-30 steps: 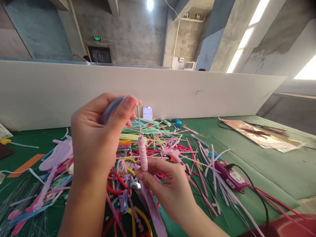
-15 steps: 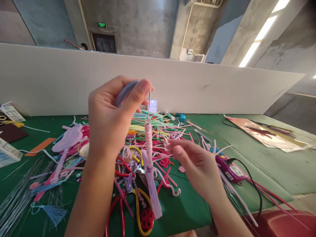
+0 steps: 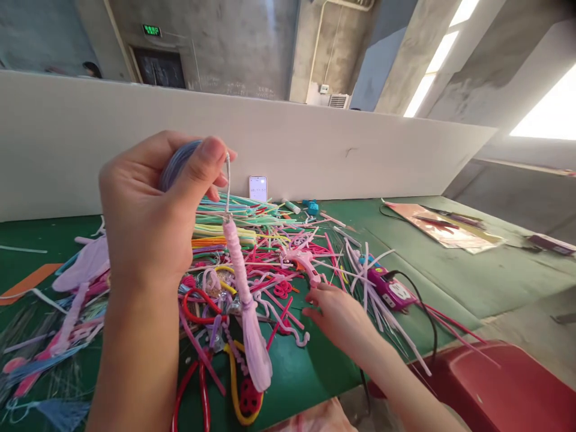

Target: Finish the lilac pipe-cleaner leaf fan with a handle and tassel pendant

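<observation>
My left hand (image 3: 157, 186) is closed, raised in front of the white panel. Its thumb and fingertips pinch a thin silvery wire (image 3: 228, 186), and a coil of blue-grey thread (image 3: 180, 162) is tucked in the same hand. From the wire hangs a pink-wrapped stem (image 3: 237, 258) with a lilac tassel (image 3: 256, 348) at its lower end. Low over the table, my right hand (image 3: 339, 312) reaches out with fingers apart, its fingertips at the handle end of a pink glue gun (image 3: 303, 261). Whether they touch the handle I cannot tell.
Pipe cleaners (image 3: 243, 210) in many colours cover the middle of the green table (image 3: 333, 354). Red-handled pliers (image 3: 203, 384) and yellow-handled scissors (image 3: 236, 408) lie near the front. A phone (image 3: 258, 188) leans against the white panel (image 3: 306, 150). A purple power strip (image 3: 391, 288) with a black cable sits right.
My right hand has moved down from beside the wrapped stem to the glue gun. The view has turned right, and the tassel now hangs tilted.
</observation>
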`<state>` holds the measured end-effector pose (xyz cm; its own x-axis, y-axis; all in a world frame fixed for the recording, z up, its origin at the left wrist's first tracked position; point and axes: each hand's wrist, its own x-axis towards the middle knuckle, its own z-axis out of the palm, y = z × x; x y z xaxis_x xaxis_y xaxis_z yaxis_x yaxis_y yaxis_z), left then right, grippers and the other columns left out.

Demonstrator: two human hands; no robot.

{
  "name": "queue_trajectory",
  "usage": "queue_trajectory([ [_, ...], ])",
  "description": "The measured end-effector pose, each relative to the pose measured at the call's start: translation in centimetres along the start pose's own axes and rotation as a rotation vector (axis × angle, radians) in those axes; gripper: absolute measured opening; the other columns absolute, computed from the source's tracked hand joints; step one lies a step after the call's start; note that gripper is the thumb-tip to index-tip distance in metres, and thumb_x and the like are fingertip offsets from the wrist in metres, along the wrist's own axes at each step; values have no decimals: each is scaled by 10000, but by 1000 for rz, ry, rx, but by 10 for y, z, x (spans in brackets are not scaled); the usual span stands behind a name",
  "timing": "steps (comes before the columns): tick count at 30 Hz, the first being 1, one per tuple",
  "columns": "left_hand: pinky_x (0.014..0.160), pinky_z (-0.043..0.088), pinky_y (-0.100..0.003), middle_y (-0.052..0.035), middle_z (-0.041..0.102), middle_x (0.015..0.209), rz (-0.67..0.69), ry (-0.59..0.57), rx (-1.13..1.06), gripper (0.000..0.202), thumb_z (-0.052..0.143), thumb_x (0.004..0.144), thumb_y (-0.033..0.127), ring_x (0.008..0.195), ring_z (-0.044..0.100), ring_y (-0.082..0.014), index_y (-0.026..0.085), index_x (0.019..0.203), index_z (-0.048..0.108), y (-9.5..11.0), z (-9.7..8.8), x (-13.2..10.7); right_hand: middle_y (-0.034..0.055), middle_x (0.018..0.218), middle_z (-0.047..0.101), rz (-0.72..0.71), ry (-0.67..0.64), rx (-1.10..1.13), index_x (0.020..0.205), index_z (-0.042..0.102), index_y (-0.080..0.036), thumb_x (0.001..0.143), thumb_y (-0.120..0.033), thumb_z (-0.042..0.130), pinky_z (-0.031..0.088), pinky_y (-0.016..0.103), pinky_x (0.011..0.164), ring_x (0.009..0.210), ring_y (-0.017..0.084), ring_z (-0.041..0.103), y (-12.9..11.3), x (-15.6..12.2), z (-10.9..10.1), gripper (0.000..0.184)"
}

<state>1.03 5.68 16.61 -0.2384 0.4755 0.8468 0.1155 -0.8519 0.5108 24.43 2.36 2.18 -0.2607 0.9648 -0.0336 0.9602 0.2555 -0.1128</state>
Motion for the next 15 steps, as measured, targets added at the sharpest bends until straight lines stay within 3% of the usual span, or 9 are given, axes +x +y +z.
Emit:
queue_trajectory([
  [2, 523, 436, -257, 36, 670, 634, -9, 3, 4, 150, 806, 755, 355, 547, 563, -85, 246, 675, 742, -1, 0, 0, 146, 1043, 715, -41, 3, -38, 945, 716, -147, 882, -162, 623, 516, 352, 831, 1017, 292, 667, -7, 3, 15, 113],
  [6, 482, 407, -252, 30, 673, 636, -18, 10, 0, 135, 809, 747, 383, 517, 539, -80, 267, 697, 762, -3, -1, 0, 181, 941, 700, -109, 18, -93, 867, 668, -109, 866, 7, 498, 484, 410, 911, 975, 307, 653, -13, 3, 30, 207],
  [9, 477, 407, -250, 33, 669, 629, -25, 14, -3, 134, 812, 745, 375, 507, 530, -76, 267, 687, 757, -4, 0, 0, 176, 921, 696, -95, 43, -85, 880, 623, -112, 902, -4, 435, 494, 413, 854, 948, 313, 650, -10, 0, 32, 217],
  [12, 480, 410, -244, 38, 665, 623, -31, 21, -11, 153, 822, 726, 386, 513, 541, -75, 263, 673, 750, -4, 1, 1, 111, 872, 696, -54, 64, -45, 916, 578, -143, 954, -47, 391, 504, 331, 723, 898, 259, 659, -9, -8, 31, 213],
  [15, 484, 415, -244, 37, 679, 639, -32, 24, -33, 174, 831, 715, 384, 510, 546, -72, 247, 658, 741, -4, 2, 1, 76, 905, 703, -64, 72, 56, 962, 570, -166, 975, -92, 408, 497, 283, 685, 875, 212, 675, -11, -15, 26, 179],
])
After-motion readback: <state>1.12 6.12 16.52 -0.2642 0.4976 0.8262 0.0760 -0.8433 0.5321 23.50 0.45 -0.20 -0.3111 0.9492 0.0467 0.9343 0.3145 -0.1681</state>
